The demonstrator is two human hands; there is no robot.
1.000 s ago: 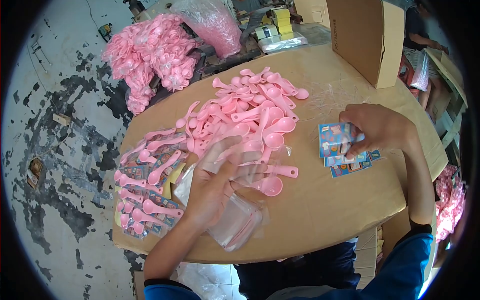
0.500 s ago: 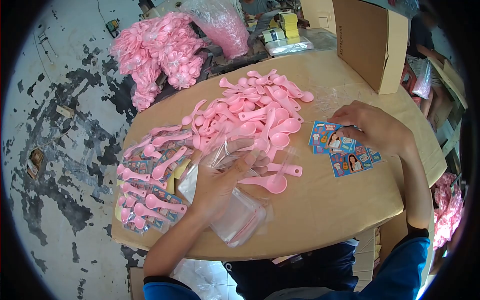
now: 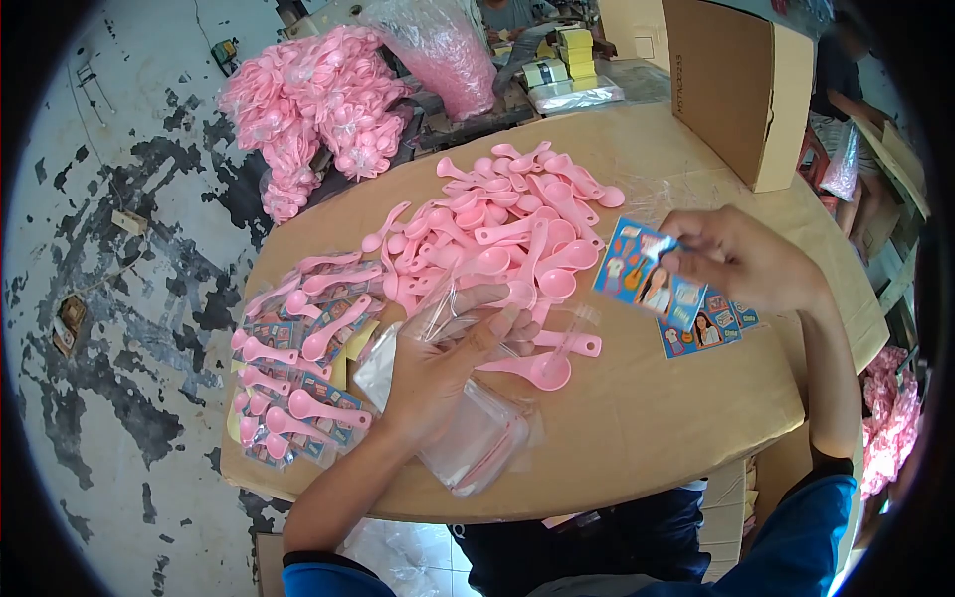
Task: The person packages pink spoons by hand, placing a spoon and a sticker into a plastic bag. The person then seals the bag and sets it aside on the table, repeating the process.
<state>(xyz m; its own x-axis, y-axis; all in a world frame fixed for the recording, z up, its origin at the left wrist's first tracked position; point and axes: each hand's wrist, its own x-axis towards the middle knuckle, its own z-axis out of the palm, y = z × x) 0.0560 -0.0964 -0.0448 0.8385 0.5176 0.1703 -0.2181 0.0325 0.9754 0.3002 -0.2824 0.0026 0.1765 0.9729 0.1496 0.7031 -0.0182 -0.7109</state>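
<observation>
Pinched between thumb and fingers of my right hand [image 3: 761, 259] is a blue printed card [image 3: 642, 274], lifted and tilted above the other blue cards [image 3: 704, 336] on the cardboard-covered table. My left hand [image 3: 433, 373] is closed on a clear plastic bag [image 3: 438, 316], which sticks up past the fingers. A stack of clear bags [image 3: 473, 448] lies under that wrist. Just beyond the left hand spreads a heap of loose pink spoons [image 3: 507, 214]. Two of them, including one pink spoon [image 3: 545, 368], rest right beside its fingers.
Bagged spoons with cards [image 3: 308, 403] cover the table's left side. A cardboard box [image 3: 726, 95] stands at the back right. Behind the table are bundles of pink spoons [image 3: 318, 99], a large filled bag [image 3: 438, 60] and yellow stacks [image 3: 575, 52]. Another person [image 3: 841, 90] sits at far right.
My right hand has picked up a blue card from the others and moved it slightly up and to the left. My left hand stays nearly in place with the plastic bag.
</observation>
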